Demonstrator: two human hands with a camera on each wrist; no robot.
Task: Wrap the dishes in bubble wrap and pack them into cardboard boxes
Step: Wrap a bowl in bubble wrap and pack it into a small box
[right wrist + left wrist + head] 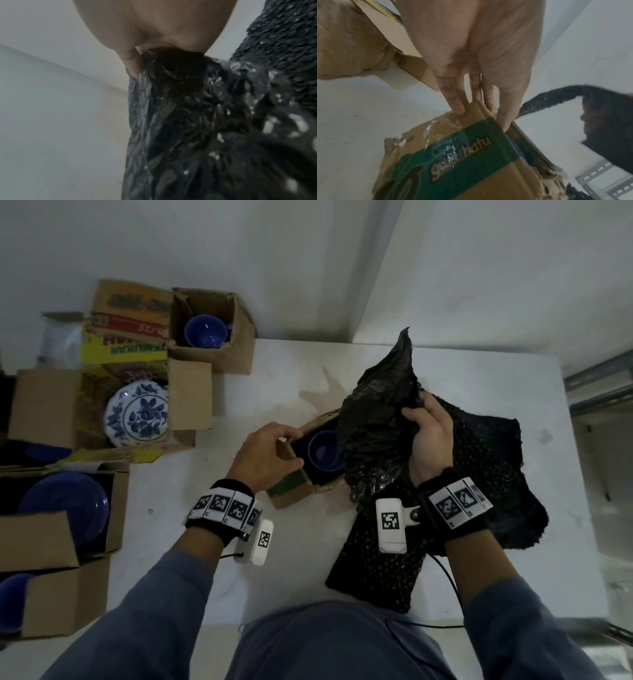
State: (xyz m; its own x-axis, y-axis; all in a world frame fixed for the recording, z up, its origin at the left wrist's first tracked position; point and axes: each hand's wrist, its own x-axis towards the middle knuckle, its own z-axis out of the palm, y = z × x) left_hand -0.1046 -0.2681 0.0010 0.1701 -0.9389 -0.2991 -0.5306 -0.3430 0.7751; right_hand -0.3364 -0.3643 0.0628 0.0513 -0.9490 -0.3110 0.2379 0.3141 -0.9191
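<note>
Left hand [265, 455] pinching the "gula batu" box [462, 155] flap beside its blue bowl [323, 450], right hand [428, 436] clutching black bubble wrap [376, 419] just right of it.

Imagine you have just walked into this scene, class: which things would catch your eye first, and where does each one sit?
The crumpled black bubble wrap stands out first, gripped and raised by the right hand over the middle of the white table. Beside it the left hand holds the edge of a small cardboard box with a blue bowl inside. At far left, a blue-and-white floral plate lies in another open box.
</note>
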